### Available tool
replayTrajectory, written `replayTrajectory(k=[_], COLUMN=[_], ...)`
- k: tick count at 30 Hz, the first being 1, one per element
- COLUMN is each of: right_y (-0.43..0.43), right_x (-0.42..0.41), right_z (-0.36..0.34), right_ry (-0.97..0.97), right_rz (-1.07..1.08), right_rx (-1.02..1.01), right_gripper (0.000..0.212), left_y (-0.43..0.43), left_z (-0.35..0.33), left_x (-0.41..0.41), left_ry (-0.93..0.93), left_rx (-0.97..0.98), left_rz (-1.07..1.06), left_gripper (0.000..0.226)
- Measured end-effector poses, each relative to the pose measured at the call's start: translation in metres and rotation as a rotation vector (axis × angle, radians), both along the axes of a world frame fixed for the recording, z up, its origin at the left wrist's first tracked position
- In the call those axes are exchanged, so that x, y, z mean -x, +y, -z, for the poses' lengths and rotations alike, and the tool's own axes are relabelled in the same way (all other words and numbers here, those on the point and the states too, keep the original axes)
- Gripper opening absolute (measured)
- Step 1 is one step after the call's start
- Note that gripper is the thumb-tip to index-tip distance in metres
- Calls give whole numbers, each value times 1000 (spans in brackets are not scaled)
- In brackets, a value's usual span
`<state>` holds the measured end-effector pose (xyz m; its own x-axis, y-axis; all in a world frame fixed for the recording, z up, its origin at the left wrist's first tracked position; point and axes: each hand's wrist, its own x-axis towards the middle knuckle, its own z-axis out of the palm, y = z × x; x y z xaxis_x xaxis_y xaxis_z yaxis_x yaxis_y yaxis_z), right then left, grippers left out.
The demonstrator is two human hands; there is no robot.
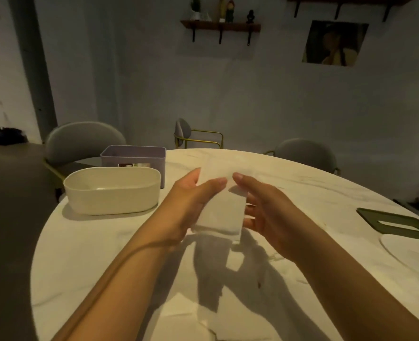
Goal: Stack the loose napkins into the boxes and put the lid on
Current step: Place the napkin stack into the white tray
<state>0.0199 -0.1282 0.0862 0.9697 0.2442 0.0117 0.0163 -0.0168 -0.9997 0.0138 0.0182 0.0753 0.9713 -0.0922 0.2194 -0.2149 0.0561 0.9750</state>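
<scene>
The folded napkin (pixel 219 210) is off the bench, held up at the centre of the frame between both hands, so that is where my worry starts. My left hand (pixel 191 205) has a narrow grip, thumb behind and nearly straight fingers across the left edge. My right hand (pixel 269 212) closes loosely on the right edge, thumb over the top corner and fingers curled at the side. How firmly either one bites I cannot tell. The paper is thin, soft and limp. A lower fold already hangs below the main rectangle, so I judge that if either hand eases off on the way left, the layers could fan open or slide apart. It would then land crooked in the box. The cream box (pixel 110 200), left of centre, looks like smooth matte plastic with rounded corners and an open top. A careless drop could catch its rim and crumple the sheet. Just behind it and touching stands the lilac box (pixel 132 156), squarer with a cut-out window. More loose napkins (pixel 186 318) lie overlapping at the bottom of the frame, under my forearms, where a sleeve-level sweep could scatter them. At the right edge lie a flat green lid (pixel 375 214) with a slot and a pale lid (pixel 405 247). The bench (pixel 301 183) is round, glossy and marble-veined, so paper will slip on it.
</scene>
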Motion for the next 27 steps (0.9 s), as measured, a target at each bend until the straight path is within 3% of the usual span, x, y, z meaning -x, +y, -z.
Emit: replayTrajectory(k=[2, 5, 14, 17, 20, 27], right_y=[20, 46, 113, 125, 131, 157], right_x=[3, 9, 3, -8, -17, -40], right_z=[-3, -5, -4, -11, -17, -24], right_ry=[36, 32, 108, 127, 133, 185], right_rz=[-50, -68, -31, 42, 88, 84], right_rx=[15, -7, -16, 28, 67, 138], right_gripper=[22, 6, 10, 7, 12, 26], left_y=[19, 41, 134, 178, 208, 223], left_z=[-1, 1, 11, 18, 26, 28], left_x=[3, 7, 13, 1, -8, -13], left_ry=[-19, -32, -43, -72, -59, -21], left_rx=[-39, -126, -401, -821, -1186, -1283], left_rz=[-84, -150, -270, -458, -505, -381], left_gripper=[21, 29, 15, 21, 35, 30])
